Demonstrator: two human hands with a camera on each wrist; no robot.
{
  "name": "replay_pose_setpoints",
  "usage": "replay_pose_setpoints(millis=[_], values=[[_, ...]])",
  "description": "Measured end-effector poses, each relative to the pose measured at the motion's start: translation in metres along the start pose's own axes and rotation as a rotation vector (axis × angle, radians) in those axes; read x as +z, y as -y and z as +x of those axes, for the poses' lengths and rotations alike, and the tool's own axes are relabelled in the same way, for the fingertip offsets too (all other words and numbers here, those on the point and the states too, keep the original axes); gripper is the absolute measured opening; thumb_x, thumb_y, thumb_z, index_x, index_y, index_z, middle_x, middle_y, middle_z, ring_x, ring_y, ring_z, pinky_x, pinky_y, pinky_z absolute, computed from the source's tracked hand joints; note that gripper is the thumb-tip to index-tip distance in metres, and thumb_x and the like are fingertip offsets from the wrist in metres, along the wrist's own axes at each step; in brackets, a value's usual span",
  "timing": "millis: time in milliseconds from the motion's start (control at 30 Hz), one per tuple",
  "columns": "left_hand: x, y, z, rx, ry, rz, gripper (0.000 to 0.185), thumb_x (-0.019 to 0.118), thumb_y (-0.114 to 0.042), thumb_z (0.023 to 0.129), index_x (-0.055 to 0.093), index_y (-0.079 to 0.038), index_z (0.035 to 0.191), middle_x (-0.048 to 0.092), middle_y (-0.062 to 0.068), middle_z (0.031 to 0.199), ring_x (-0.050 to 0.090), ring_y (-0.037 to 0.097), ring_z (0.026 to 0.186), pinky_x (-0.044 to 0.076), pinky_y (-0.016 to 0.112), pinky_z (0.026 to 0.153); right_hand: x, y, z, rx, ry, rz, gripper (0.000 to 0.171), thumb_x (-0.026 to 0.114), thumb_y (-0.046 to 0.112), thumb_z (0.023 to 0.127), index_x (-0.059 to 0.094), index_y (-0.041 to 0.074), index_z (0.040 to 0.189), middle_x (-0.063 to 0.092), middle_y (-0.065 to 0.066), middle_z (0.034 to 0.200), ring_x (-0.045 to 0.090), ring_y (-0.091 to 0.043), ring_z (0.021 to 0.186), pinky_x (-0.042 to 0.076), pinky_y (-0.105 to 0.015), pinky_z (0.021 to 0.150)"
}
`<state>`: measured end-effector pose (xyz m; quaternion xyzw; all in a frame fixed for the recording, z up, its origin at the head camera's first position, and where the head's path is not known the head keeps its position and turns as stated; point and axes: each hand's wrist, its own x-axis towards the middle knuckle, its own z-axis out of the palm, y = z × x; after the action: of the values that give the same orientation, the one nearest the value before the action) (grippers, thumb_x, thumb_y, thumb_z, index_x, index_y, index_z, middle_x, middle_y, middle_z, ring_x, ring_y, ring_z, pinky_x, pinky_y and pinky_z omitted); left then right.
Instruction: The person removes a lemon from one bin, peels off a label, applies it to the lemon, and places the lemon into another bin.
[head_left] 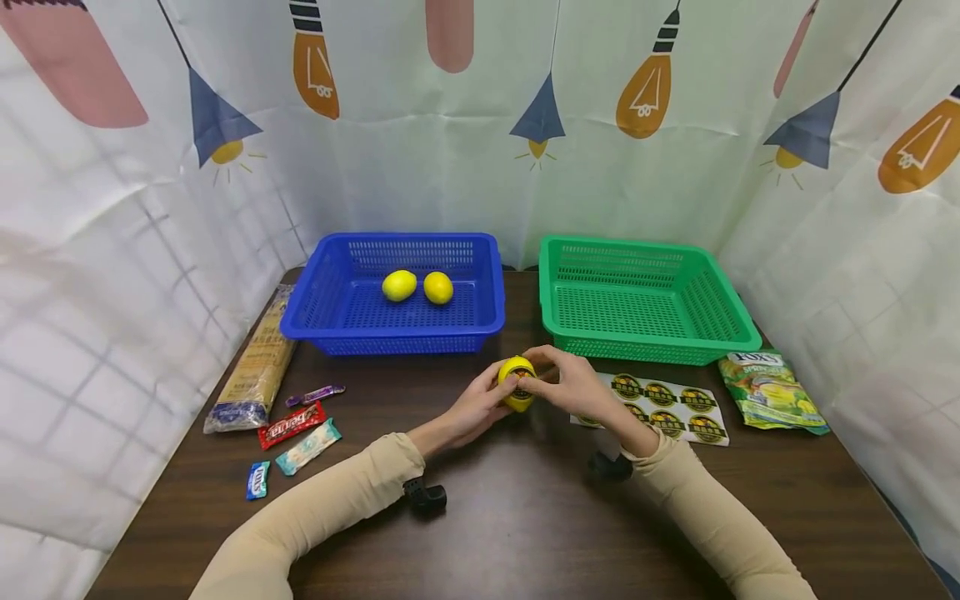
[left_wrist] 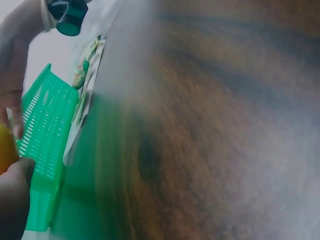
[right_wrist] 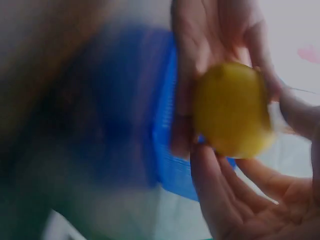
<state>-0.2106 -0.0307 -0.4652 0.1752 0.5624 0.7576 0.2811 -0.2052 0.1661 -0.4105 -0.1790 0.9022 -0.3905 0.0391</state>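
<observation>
Above the middle of the table, both hands hold a yellow lemon (head_left: 510, 369) with a round black-and-gold sticker (head_left: 522, 382) on its side. My left hand (head_left: 480, 402) grips the fruit from the left. From the other side my right hand (head_left: 576, 387) holds it too, thumb at the sticker and fingers curled over the top. The right wrist view shows the lemon (right_wrist: 232, 112) blurred between the fingers of both hands, its sticker not visible there. Beside the right forearm lies a white sheet (head_left: 681, 408) of matching round stickers, partly covered by that arm.
Two lemons lie in the blue basket (head_left: 397, 343) at the back left. A green basket (head_left: 637, 348) stands at the back right. A FOX'S candy bag (head_left: 772, 392) is at the right edge. Leftward lie a noodle-like package (head_left: 255, 367) and several small wrapped sweets, including a red bar (head_left: 292, 424).
</observation>
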Motion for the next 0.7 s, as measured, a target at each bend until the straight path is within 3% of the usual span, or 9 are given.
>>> replay_pose_setpoints(millis=[167, 400, 533, 700], values=[[-0.003, 0.002, -0.008, 0.025, 0.037, -0.034, 0.059, 0.042, -0.036, 0.106, 0.020, -0.009, 0.154, 0.044, 0.003, 0.134, 0.054, 0.009, 0.118, 0.051, 0.026, 0.102, 0.007, -0.009, 0.000, 0.091, 0.131, 0.299, 0.062, 0.074, 0.044, 0.087, 0.054, 0.014, 0.139, 0.069, -0.017, 0.123, 0.072, -0.023, 0.102, 0.062, -0.041, 0.085], [-0.005, 0.005, -0.017, 0.048, 0.079, -0.051, 0.065, 0.045, -0.038, 0.105, 0.019, -0.006, 0.155, 0.045, 0.001, 0.130, 0.056, 0.009, 0.116, 0.054, 0.027, 0.100, 0.012, -0.020, -0.006, 0.078, 0.143, 0.560, 0.061, 0.076, 0.028, 0.088, 0.055, 0.004, 0.140, 0.066, -0.026, 0.127, 0.072, -0.018, 0.106, 0.062, -0.035, 0.085], [-0.008, 0.006, -0.020, 0.060, 0.073, -0.062, 0.063, 0.045, -0.040, 0.104, 0.022, -0.007, 0.153, 0.047, -0.001, 0.129, 0.057, 0.009, 0.114, 0.055, 0.026, 0.098, 0.016, -0.021, -0.006, 0.071, 0.145, 0.634, 0.063, 0.074, 0.027, 0.089, 0.052, 0.000, 0.142, 0.061, -0.029, 0.132, 0.072, -0.013, 0.106, 0.062, -0.035, 0.085], [-0.005, 0.006, -0.019, 0.063, 0.070, -0.087, 0.066, 0.048, -0.044, 0.101, 0.024, -0.008, 0.152, 0.048, -0.002, 0.127, 0.058, 0.009, 0.113, 0.055, 0.025, 0.097, 0.014, -0.023, -0.007, 0.079, 0.129, 0.623, 0.064, 0.072, 0.029, 0.090, 0.051, 0.000, 0.143, 0.060, -0.028, 0.135, 0.071, -0.008, 0.103, 0.062, -0.036, 0.085]])
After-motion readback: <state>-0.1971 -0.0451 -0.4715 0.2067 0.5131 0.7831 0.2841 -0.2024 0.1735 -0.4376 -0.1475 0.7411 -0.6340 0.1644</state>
